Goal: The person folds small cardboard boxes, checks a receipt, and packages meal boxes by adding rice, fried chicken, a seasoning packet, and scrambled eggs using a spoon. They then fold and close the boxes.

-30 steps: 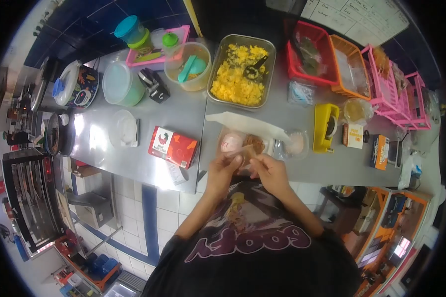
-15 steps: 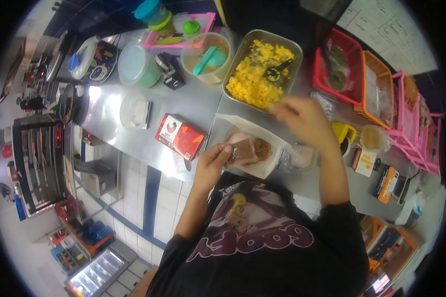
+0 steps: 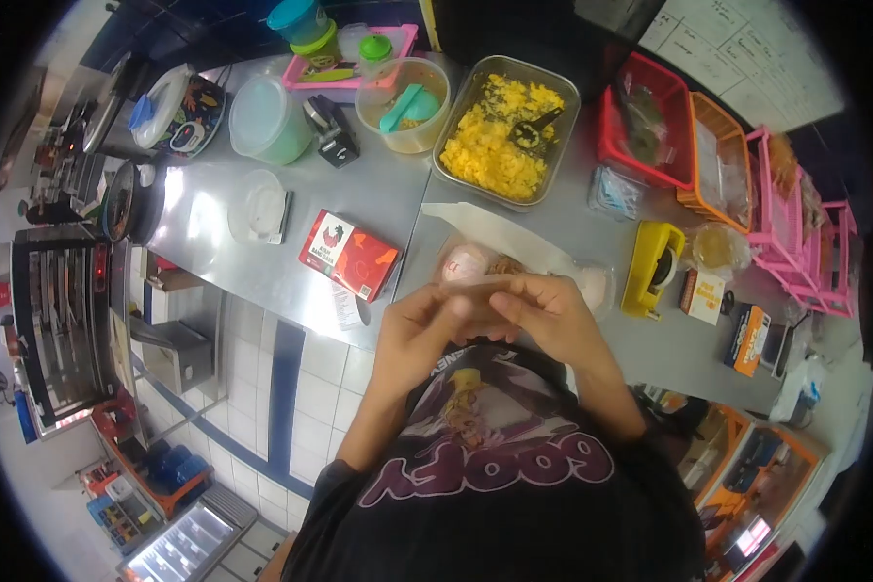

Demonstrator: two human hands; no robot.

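Note:
My left hand [image 3: 417, 335] and my right hand [image 3: 556, 315] are close together in front of my shirt. Both have thumbs and fingers pinched on a small flat plastic packet [image 3: 477, 286], seen almost edge-on. Just beyond them lies an open white takeaway box [image 3: 514, 236], its near part hidden by my hands. Inside it I see a round pale wrapped item [image 3: 466, 262] with a red mark, beside some brown food [image 3: 502, 264]. A clear lidded cup [image 3: 595, 286] stands to the right of the box.
Behind the box is a metal tray [image 3: 560, 179] of yellow scrambled egg with a black spoon. A red box [image 3: 349, 254] lies left, a yellow tape dispenser [image 3: 653, 269] right. Red [image 3: 687, 160] and orange baskets [image 3: 742, 199] stand at the back right, tubs at the back left.
My right hand has come down from near the egg tray to join my left at the packet. The packet has been raised and tilted, and now shows nearly edge-on.

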